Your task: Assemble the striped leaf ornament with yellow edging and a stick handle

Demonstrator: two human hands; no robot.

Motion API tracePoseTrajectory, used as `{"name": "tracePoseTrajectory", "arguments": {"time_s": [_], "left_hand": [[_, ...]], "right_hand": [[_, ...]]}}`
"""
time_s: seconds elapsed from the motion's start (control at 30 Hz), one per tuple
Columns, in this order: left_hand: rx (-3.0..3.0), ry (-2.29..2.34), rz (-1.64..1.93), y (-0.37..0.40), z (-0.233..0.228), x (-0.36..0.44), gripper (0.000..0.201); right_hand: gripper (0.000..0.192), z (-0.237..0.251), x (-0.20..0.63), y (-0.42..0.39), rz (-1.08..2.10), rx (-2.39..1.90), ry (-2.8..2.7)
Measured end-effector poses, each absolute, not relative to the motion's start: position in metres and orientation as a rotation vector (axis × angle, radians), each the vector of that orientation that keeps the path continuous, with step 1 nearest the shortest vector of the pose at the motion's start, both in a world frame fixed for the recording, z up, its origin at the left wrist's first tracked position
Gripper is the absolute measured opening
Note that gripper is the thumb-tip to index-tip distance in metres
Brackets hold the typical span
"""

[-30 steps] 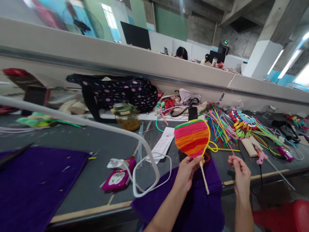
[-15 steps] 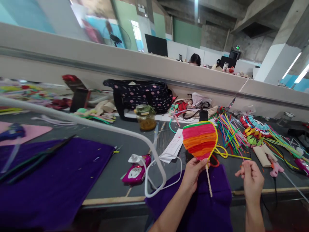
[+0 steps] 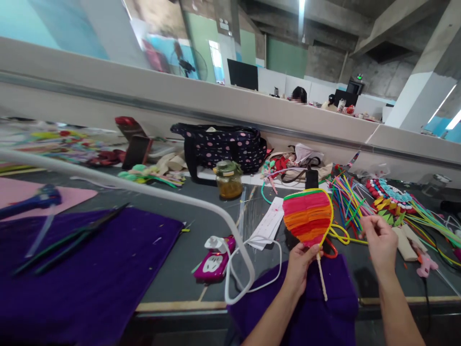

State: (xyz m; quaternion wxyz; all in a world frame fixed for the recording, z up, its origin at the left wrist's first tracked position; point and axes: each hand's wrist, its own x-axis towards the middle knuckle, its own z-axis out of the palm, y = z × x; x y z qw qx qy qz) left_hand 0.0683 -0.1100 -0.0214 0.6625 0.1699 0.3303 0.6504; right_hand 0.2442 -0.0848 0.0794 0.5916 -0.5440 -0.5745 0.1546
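While the bright fan (image 3: 309, 215) is held up by the left hand (image 3: 301, 267), its neck is pinched between thumb and fingers, just where the pale handle (image 3: 321, 280) begins. The fan is seen in front of the table (image 3: 173, 269), with its pink and orange side turned to view. The fingertips of the right hand (image 3: 382, 242) are drawn close together, near the heap of thin coloured sticks (image 3: 348, 199), but it cannot be told if anything thin is pinched there. The neck is best gripped firmly but gently, so that the fan is not bent or squashed. If one thin stick is handled, it is best taken by its end and lifted slowly, so that the others are not dragged along. Beside the fan, loops of yellow cord (image 3: 341, 236) are seen, and these should not be snagged. Below, a purple cloth (image 3: 336, 293) is draped by the table's front edge. Off to the right, a pink glue gun (image 3: 427, 265) is laid down; its tip is best left alone, since heat cannot be seen. Farther left, white papers (image 3: 268, 223) and a jar (image 3: 229, 182) are placed, and behind them a spotted bag (image 3: 225, 146) is set.
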Motion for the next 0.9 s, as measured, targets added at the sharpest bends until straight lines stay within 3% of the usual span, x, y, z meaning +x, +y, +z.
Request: {"name": "tracePoseTrajectory", "arguments": {"time_s": [0.13,0.33,0.67,0.9], "left_hand": [[0.364,0.739,1.485,-0.109,-0.028,0.068,0.035],[0.341,0.734,1.474,-0.107,-0.034,0.066,0.036],[0.296,0.725,1.458,-0.106,-0.042,0.065,0.033],[0.295,0.752,1.462,-0.112,-0.043,0.067,0.034]], "right_hand": [[0.038,0.082,0.251,-0.077,0.422,-1.239,-1.299],[0.028,0.097,0.26,-0.055,0.52,-1.197,-1.381],[0.048,0.129,0.249,0.0,1.196,-1.004,-1.034],[0.038,0.158,0.222,0.043,1.128,-1.133,-1.273]]}}
